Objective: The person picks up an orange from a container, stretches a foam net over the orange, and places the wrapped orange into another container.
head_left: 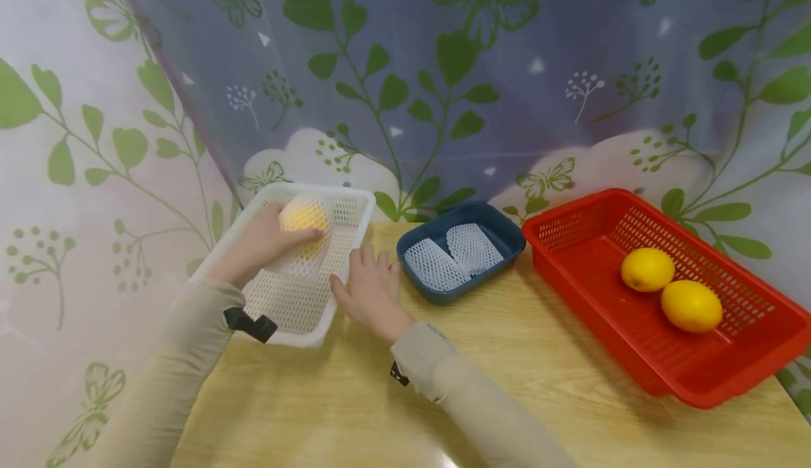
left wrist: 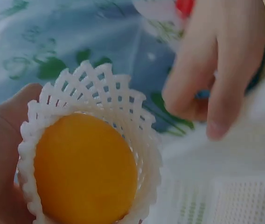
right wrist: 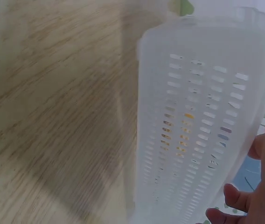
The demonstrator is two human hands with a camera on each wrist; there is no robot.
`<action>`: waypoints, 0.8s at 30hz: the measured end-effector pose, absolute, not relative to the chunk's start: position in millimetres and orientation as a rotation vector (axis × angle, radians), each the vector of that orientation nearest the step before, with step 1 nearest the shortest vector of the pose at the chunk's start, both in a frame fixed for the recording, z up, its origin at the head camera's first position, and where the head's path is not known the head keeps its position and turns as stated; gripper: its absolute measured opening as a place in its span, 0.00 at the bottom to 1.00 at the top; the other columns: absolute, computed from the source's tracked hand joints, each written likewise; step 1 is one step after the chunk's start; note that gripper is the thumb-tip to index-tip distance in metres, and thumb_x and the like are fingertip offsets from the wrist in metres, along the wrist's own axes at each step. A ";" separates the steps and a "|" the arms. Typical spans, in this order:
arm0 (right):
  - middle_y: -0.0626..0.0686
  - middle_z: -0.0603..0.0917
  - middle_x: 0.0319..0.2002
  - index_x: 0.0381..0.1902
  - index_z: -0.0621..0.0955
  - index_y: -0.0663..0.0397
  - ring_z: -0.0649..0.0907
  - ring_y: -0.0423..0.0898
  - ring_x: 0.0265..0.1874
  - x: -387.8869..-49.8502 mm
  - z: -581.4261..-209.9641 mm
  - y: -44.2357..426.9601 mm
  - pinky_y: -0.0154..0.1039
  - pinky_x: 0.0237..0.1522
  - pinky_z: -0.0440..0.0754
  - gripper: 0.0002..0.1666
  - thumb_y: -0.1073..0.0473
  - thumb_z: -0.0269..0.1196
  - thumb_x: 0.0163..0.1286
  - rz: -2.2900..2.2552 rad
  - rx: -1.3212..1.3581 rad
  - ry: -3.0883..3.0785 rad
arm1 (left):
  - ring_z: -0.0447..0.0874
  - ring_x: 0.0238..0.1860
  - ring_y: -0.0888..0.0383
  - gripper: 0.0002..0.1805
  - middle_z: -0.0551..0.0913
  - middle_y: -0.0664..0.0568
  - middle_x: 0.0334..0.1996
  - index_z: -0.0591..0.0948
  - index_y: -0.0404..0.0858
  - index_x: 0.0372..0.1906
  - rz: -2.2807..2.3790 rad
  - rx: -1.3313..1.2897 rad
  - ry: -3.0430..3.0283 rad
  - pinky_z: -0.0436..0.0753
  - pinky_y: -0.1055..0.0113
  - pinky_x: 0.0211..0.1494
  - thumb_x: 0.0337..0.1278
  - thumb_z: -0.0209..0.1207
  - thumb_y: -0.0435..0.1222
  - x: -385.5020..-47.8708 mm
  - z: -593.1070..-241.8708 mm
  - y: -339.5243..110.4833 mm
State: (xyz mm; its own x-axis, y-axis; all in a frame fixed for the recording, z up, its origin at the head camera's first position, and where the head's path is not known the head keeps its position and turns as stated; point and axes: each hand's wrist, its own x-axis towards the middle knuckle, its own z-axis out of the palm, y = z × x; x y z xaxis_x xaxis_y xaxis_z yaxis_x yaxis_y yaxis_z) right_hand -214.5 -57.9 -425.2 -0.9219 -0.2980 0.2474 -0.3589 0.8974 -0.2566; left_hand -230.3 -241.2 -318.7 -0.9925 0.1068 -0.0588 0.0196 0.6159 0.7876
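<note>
Fingers of the left hand point(head_left: 258, 243) curl round the yellow fruit point(left wrist: 86, 168), left of centre, over the white basket point(head_left: 285, 306); the right hand point(head_left: 374, 288) hangs loosely beside it. Probably firm and slippery, the fruit should grip best round its middle, through the soft foam net point(left wrist: 93, 88).

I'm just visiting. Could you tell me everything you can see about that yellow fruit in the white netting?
The fruit looks smooth, rounded and yellow, more orange in the left wrist view. A white, foam-like net with a zigzag edge surrounds it, its open end showing bare skin. The person's left grip holds it, net and all, within the white basket's outline in the head view; whether it touches the basket, I cannot tell.
</note>
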 end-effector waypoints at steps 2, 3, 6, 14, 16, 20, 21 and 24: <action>0.51 0.71 0.48 0.50 0.72 0.51 0.72 0.52 0.44 -217.8 -426.6 -59.5 0.50 0.46 0.70 0.27 0.34 0.47 0.73 0.414 0.508 -2.882 | 0.81 0.42 0.47 0.48 0.75 0.38 0.51 0.62 0.29 0.66 1.232 0.077 2.799 0.84 0.59 0.41 0.52 0.68 0.57 -247.4 -325.8 -242.5; 0.51 0.71 0.49 0.50 0.72 0.51 0.72 0.53 0.45 -219.2 -427.3 -60.3 0.52 0.48 0.70 0.27 0.35 0.47 0.74 0.409 0.517 -2.893 | 0.80 0.44 0.46 0.50 0.74 0.37 0.52 0.61 0.28 0.67 1.196 0.068 2.824 0.84 0.58 0.43 0.51 0.68 0.58 -255.8 -329.0 -243.0; 0.52 0.71 0.51 0.52 0.71 0.53 0.72 0.54 0.48 -220.9 -428.7 -62.4 0.54 0.52 0.70 0.28 0.36 0.46 0.75 0.390 0.535 -2.915 | 0.77 0.51 0.39 0.56 0.71 0.32 0.57 0.57 0.25 0.70 1.068 0.050 2.896 0.82 0.51 0.51 0.50 0.67 0.60 -279.2 -338.5 -242.3; 0.53 0.73 0.49 0.50 0.71 0.54 0.73 0.53 0.44 -220.4 -430.7 -63.1 0.51 0.47 0.71 0.27 0.36 0.48 0.74 0.389 0.513 -2.876 | 0.67 0.62 0.26 0.65 0.61 0.20 0.66 0.44 0.23 0.74 0.624 -0.009 3.034 0.70 0.34 0.60 0.47 0.64 0.60 -328.0 -379.9 -219.1; 0.53 0.73 0.50 0.50 0.71 0.55 0.73 0.54 0.44 -220.7 -430.6 -63.5 0.51 0.48 0.71 0.27 0.37 0.49 0.74 0.404 0.509 -2.876 | 0.70 0.59 0.25 0.63 0.61 0.20 0.64 0.47 0.23 0.73 0.557 -0.012 3.069 0.73 0.35 0.57 0.47 0.65 0.60 -334.3 -391.2 -214.3; 0.54 0.74 0.50 0.51 0.72 0.55 0.74 0.54 0.44 -220.5 -429.1 -64.8 0.52 0.49 0.71 0.27 0.37 0.49 0.73 0.421 0.496 -2.901 | 0.74 0.52 0.26 0.60 0.65 0.18 0.60 0.52 0.20 0.70 0.395 -0.002 3.139 0.78 0.40 0.52 0.48 0.66 0.58 -340.3 -406.6 -208.1; 0.54 0.74 0.50 0.51 0.72 0.55 0.74 0.54 0.45 -220.1 -428.4 -65.2 0.52 0.50 0.71 0.27 0.37 0.49 0.73 0.423 0.492 -2.910 | 0.74 0.53 0.26 0.61 0.64 0.18 0.61 0.51 0.19 0.71 0.343 -0.001 3.146 0.78 0.41 0.53 0.49 0.66 0.59 -341.3 -409.8 -207.2; 0.54 0.74 0.50 0.50 0.71 0.54 0.74 0.54 0.45 -218.2 -426.7 -65.3 0.52 0.51 0.71 0.26 0.37 0.49 0.74 0.416 0.478 -2.942 | 0.75 0.53 0.27 0.63 0.64 0.18 0.61 0.48 0.19 0.72 0.213 -0.002 3.130 0.79 0.43 0.54 0.50 0.64 0.61 -343.7 -418.8 -205.1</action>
State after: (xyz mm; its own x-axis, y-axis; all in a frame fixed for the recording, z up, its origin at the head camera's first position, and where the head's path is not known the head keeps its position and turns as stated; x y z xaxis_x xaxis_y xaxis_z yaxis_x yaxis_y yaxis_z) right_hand -218.2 -65.3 -426.7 -0.9409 -0.2913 0.1728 -0.3277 0.9116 -0.2481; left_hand -343.7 -205.1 -418.8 -1.0000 -0.0007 -0.0039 -0.0012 0.9908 0.1357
